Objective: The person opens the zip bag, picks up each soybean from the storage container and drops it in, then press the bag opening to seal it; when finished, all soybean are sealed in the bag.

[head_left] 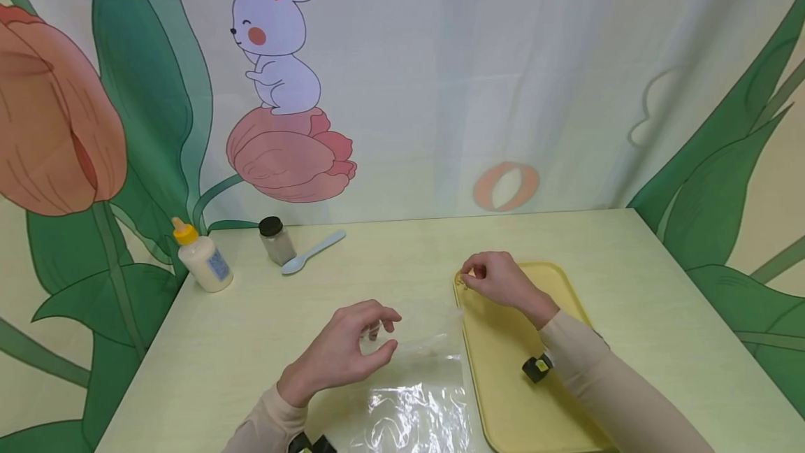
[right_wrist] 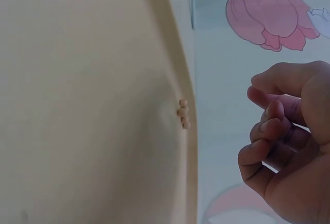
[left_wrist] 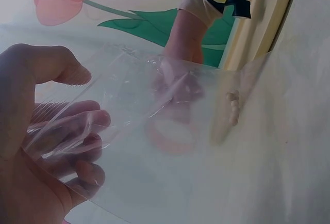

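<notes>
My left hand [head_left: 352,344] hovers over a clear plastic bag [head_left: 415,411], thumb and curved fingers spread apart. In the left wrist view, the plastic [left_wrist: 134,157] drapes over the fingers [left_wrist: 93,175], which show through it; the thumb is above them. My right hand [head_left: 497,278] is over the far left corner of a yellow tray [head_left: 503,355], its fingers curled and thumb close to the index finger. Nothing shows between those fingertips in the right wrist view. Several small brown, rounded pieces [right_wrist: 183,114] lie by the tray's rim, apart from that hand.
At the back left stand a white bottle with an orange nozzle [head_left: 204,261] and a jar with a black lid [head_left: 277,240]. A pale blue spoon [head_left: 314,252] lies beside the jar. Behind the table hangs a printed curtain [head_left: 402,89] with a rabbit and tulips.
</notes>
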The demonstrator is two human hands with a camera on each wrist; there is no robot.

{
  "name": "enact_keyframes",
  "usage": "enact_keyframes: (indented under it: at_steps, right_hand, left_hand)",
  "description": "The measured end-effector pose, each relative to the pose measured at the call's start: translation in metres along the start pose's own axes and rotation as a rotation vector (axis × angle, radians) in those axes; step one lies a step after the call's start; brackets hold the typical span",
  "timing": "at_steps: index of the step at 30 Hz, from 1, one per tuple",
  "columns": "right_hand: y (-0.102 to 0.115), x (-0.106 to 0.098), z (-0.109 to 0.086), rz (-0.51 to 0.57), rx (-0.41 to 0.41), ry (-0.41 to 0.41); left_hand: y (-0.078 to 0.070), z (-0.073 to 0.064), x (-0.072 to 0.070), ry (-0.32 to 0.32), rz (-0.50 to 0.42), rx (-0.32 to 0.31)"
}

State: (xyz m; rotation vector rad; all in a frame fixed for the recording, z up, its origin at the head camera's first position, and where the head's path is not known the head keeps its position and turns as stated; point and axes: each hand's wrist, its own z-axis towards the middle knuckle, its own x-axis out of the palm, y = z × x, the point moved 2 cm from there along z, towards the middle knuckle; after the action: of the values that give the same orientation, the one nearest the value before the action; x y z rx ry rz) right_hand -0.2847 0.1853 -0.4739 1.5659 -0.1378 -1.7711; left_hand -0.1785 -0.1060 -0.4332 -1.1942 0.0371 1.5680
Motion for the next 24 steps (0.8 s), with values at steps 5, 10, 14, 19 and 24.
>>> enact_keyframes:
  at_steps: [5,10,14,19,24]
  right_hand:
    - [-0.008,0.004,0.002,-0.012,0.043,0.020]
    - [-0.018,0.011,0.004,-0.028,0.079,0.047]
    - [-0.023,0.015,0.006,-0.036,0.101,0.063]
    - [-0.026,0.018,0.007,-0.042,0.127,0.081]
    - [-0.029,0.019,0.009,-0.081,0.129,0.095]
  left_hand:
    - [0.000,0.000,0.000,0.000,0.004,-0.004]
    - [0.000,0.000,0.000,0.000,0.009,-0.007]
    - [0.000,-0.001,0.000,-0.004,0.009,-0.001]
    - [0.000,0.000,0.000,-0.011,0.014,0.016]
    - [0.000,0.000,-0.001,-0.005,0.019,0.000]
